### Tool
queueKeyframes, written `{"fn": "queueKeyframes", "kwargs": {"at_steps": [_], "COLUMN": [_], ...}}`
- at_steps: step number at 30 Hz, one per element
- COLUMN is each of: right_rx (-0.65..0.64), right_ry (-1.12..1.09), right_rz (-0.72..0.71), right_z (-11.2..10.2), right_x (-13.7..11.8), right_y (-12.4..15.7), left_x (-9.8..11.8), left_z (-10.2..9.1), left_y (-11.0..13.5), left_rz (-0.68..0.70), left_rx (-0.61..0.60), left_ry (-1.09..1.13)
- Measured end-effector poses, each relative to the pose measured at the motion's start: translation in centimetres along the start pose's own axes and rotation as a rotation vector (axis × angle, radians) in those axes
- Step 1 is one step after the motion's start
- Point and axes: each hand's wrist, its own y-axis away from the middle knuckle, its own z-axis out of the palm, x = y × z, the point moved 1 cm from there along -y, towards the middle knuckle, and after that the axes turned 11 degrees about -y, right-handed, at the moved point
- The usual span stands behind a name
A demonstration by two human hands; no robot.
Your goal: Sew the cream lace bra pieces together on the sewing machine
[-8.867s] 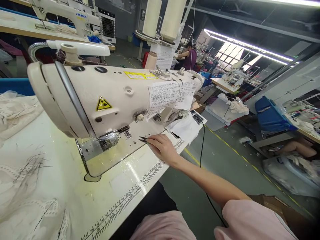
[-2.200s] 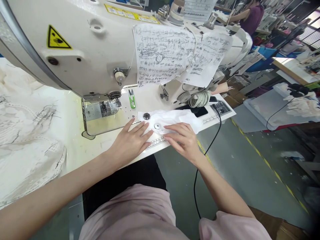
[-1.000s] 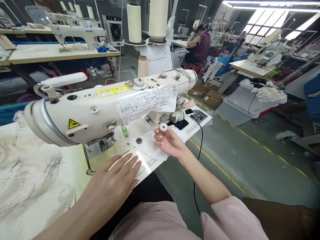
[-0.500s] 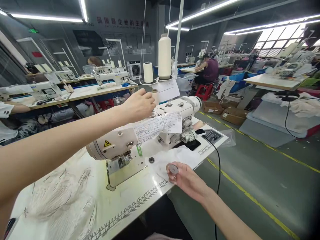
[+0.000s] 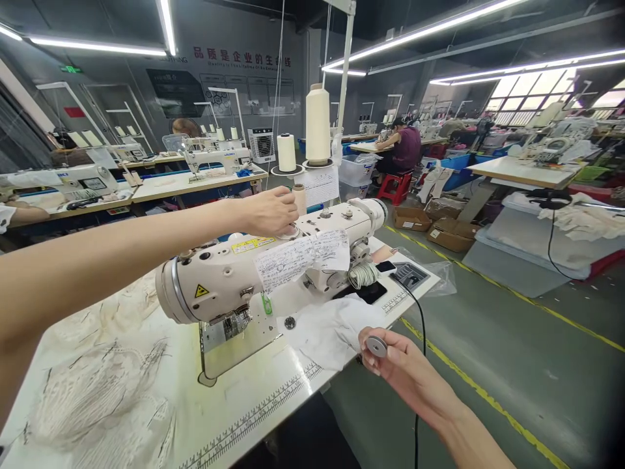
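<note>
My left hand reaches over the top of the white sewing machine, beside a small cream thread cone. Its fingers are curled downward, and what they grip, if anything, is hidden. In front of the table's near edge, my right hand pinches a round grey metal bobbin with a hole in its middle. White cloth lies on the table just left of that hand. A small dark round part rests at the cloth's left edge, near a green clip on the machine.
Two larger thread cones, one tall and one shorter, stand behind the machine. Lacy fabric covers the table's left part. Coiled cord and a dark phone lie at the right. A person sits farther back.
My right hand has moved to the right with the bobbin, away from the machine. My left hand stays over the machine top by the small cone. The view has shifted slightly.
</note>
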Motion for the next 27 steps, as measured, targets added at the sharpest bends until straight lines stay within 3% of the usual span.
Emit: {"fn": "queueKeyframes", "kwargs": {"at_steps": [4, 6, 11, 13, 15, 17, 20, 22, 24, 27], "right_rx": [0.061, 0.087, 0.086, 0.087, 0.061, -0.031, -0.160, -0.201, -0.236, -0.216], "right_ry": [0.137, 0.209, 0.386, 0.530, 0.752, 1.075, 1.405, 1.542, 1.627, 1.718], "right_rz": [-0.094, -0.177, -0.384, -0.499, -0.653, -0.778, -0.790, -0.726, -0.662, -0.587], "right_z": [-0.7, -1.0, 0.0, 1.7, 3.9, 6.5, 9.6, 11.1, 12.1, 13.2], "right_x": [-2.6, -4.4, -9.6, -11.8, -13.6, -14.4, -14.3, -14.0, -13.7, -13.9], "right_y": [-0.5, -0.9, -2.9, -4.7, -7.6, -11.1, -16.2, -18.7, -20.0, -20.4], "left_x": [0.6, -0.4, -6.4, -6.2, -2.7, 3.3, 13.1, 18.3, 21.9, 25.4], "left_z": [-0.3, -1.5, -8.0, -10.3, -11.7, -12.0, -10.6, -9.2, -8.0, -6.8], "left_y": [0.0, 0.1, 0.4, 0.5, 1.0, 1.8, 3.3, 4.4, 5.3, 6.7], "left_rz": [-0.002, -0.052, -0.306, -0.257, -0.235, -0.200, -0.250, -0.361, -0.466, -0.569], "left_rx": [-0.011, -0.031, 0.028, 0.021, 0.019, 0.092, 0.144, 0.134, 0.127, 0.074], "left_ry": [-0.016, 0.006, -0.042, -0.096, -0.081, 0.059, 0.431, 0.665, 0.839, 0.990]}}
